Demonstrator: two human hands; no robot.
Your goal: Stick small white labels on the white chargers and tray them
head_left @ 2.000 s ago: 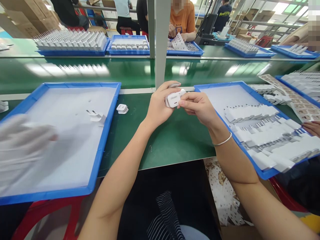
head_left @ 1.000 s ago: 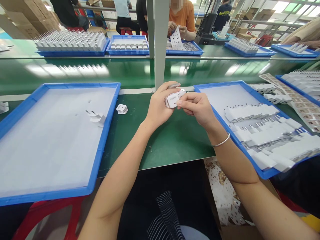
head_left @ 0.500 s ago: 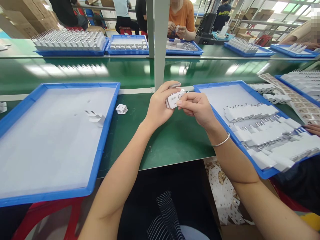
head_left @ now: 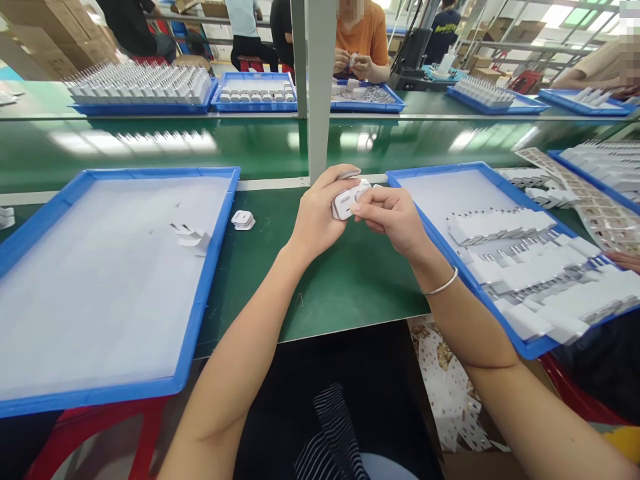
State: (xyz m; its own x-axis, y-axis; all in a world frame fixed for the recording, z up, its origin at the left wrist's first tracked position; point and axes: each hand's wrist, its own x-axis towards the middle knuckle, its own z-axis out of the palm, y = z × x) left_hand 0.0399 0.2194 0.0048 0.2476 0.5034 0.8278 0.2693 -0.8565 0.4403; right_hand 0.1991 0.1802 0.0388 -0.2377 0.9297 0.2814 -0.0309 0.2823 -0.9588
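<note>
White plastic charger (head_left: 343, 206): held between the fingers of both hands, raised above the green tabletop (head_left: 345, 287), port face in view. Left hand (head_left: 320, 212): fingers closed round the body; the hold appears firm. Right hand (head_left: 397, 219): thumb and forefinger drawn to a pinch on the charger's right end; whether a film or other small part also lies in that pinch cannot be told.

Surroundings: left of the fingers, a short stack (head_left: 243, 220) of white pieces sits apart on the tabletop; farther left, the left tray (head_left: 198, 307) carries a small group of pronged plugs (head_left: 199, 243). Right of the fingers, the right tray (head_left: 440, 190) bears several rows (head_left: 505, 227) of white units.

Judgement: the step in hand is close fingertip work on the charger's face. The next move calls for a steady left hold and light, precise effort from the right fingers, without scuffing the face.
</note>
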